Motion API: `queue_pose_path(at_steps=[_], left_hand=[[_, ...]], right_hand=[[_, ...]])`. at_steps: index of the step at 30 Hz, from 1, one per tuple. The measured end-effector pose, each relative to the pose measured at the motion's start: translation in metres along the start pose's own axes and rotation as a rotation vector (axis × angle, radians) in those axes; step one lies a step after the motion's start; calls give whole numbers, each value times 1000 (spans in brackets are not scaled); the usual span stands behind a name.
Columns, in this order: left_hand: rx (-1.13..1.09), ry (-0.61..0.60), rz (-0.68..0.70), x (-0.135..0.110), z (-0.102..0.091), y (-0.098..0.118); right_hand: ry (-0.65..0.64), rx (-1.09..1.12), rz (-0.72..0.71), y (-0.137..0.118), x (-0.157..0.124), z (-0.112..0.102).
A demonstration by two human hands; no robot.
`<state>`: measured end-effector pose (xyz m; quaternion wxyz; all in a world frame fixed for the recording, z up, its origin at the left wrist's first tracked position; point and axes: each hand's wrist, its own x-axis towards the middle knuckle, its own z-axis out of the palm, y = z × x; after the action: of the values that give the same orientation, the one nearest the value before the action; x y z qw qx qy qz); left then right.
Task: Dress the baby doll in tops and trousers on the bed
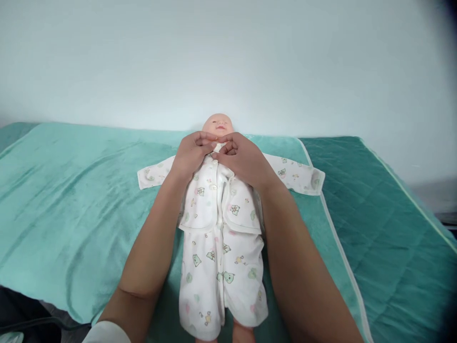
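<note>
A baby doll (217,125) lies on its back on a light green blanket (78,190), head toward the wall. It wears a white printed top (214,195) and matching trousers (221,281), sleeves spread out to both sides. My left hand (191,155) and my right hand (243,159) meet at the doll's neck, fingers pinched together on the collar of the top, just under the chin. The fingertips hide the top button area. Both forearms run down alongside the doll's body.
The light green blanket lies over a darker quilted green cover (385,224) on a bed that reaches the plain pale wall (228,57). The bed's edge falls away at the right and at the near left corner.
</note>
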<state>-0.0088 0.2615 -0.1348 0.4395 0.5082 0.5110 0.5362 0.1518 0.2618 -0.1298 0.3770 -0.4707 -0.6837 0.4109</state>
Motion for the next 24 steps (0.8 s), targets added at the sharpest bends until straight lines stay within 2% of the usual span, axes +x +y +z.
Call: queue_pose_path(at_steps=[3, 7, 14, 21, 24], left_hand=[[28, -2, -19, 2, 1, 0], [112, -16, -1, 4, 1, -2], [121, -99, 57, 3, -6, -6], [202, -90, 56, 0, -8, -4], [254, -94, 100, 2, -8, -4]], right_hand=[[-3, 32, 33, 0, -1, -5], [57, 31, 1, 5, 3, -7], [250, -52, -98, 12, 10, 5], [260, -85, -124, 16, 10, 7], [310, -129, -129, 18, 11, 7]])
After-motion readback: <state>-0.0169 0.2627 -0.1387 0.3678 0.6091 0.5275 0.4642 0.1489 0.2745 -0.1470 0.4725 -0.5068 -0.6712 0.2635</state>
